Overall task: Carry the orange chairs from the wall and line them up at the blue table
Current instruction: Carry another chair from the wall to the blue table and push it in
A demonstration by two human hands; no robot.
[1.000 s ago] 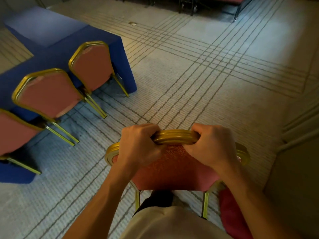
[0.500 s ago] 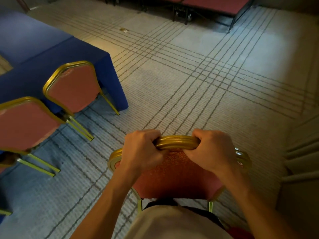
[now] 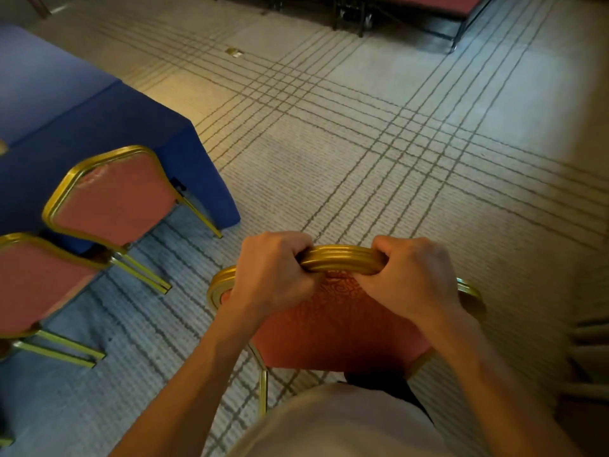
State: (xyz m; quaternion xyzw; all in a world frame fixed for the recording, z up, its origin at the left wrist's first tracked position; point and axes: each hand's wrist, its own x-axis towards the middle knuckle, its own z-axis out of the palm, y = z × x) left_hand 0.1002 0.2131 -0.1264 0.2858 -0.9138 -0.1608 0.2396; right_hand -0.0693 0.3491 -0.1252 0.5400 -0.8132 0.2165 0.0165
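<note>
I hold an orange chair [image 3: 333,324] with a gold frame by the top rail of its backrest, right in front of my body. My left hand [image 3: 270,275] grips the rail on the left and my right hand [image 3: 408,275] grips it on the right, fingers curled over the far side. The blue table [image 3: 99,133] stands at the left. Two more orange chairs stand at its near side, one [image 3: 115,196] by the table's corner and another [image 3: 36,285] at the left edge, partly cut off. The held chair's seat and most of its legs are hidden.
Beige carpet with crossing grey lines [image 3: 362,143] stretches ahead and to the right. A low red-topped platform on dark legs [image 3: 412,8] stands at the far top. A pale wall base or door frame [image 3: 590,341] runs along the right edge.
The table and its chairs have slid left and down in view as I move forward with the chair. Both hands keep the same grip on the backrest rail.
</note>
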